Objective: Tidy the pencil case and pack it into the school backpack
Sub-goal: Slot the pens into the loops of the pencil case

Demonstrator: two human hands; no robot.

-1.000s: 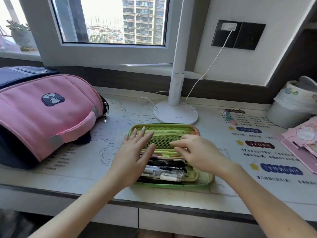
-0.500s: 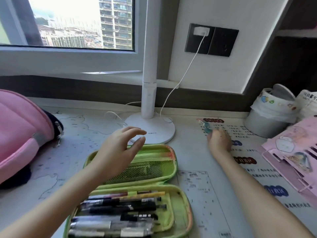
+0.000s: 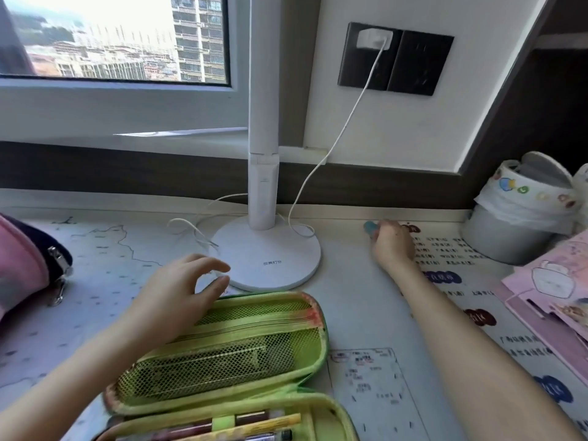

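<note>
Head view: the right hand [image 3: 393, 246] is out past the lamp [image 3: 270, 259], fingers curled round a small teal thing [image 3: 370, 227] on the counter [image 3: 356, 297]. Pen or eraser, can't tell. The left hand [image 3: 178, 294] hovers loose and empty over the case [image 3: 222, 354], which lies open at the near edge with pens [image 3: 254, 424] in the front half. The backpack [image 3: 19, 265] sits far left. I'd pinch it firmly, lift clear of the cord [image 3: 305, 186], and steady the lid with the left hand while dropping it in.
</note>
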